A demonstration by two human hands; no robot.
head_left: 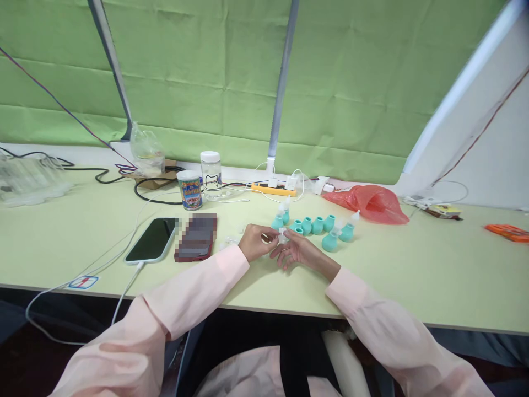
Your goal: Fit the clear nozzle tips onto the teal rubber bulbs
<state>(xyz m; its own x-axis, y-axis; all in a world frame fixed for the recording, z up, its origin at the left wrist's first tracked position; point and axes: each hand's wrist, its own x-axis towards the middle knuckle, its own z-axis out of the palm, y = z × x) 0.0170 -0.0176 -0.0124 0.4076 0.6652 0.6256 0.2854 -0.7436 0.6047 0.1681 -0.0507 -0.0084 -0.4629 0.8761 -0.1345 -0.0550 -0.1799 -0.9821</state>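
Between my two hands is a small clear plastic piece (282, 236), pinched at its sides. My left hand (258, 241) grips it from the left with thumb and fingertips. From the right, my right hand (298, 249) holds it with the thumb and a finger, the other fingers curled below. Just behind are several teal rubber bulbs (317, 225) with open necks. A teal bulb with a clear tip (329, 241) stands to the right, beside another such bulb (346, 232). More clear pieces (230, 240) lie left of my left hand, partly hidden by it.
A phone (151, 240) on a charging cable and a dark red blurred phone-like object (196, 237) lie to the left. Behind them stand a patterned cup (190, 190) and a white-lidded jar (211, 175). A red plastic bag (370, 203), orange power strip (273, 190) and orange tool (507, 232) are farther off.
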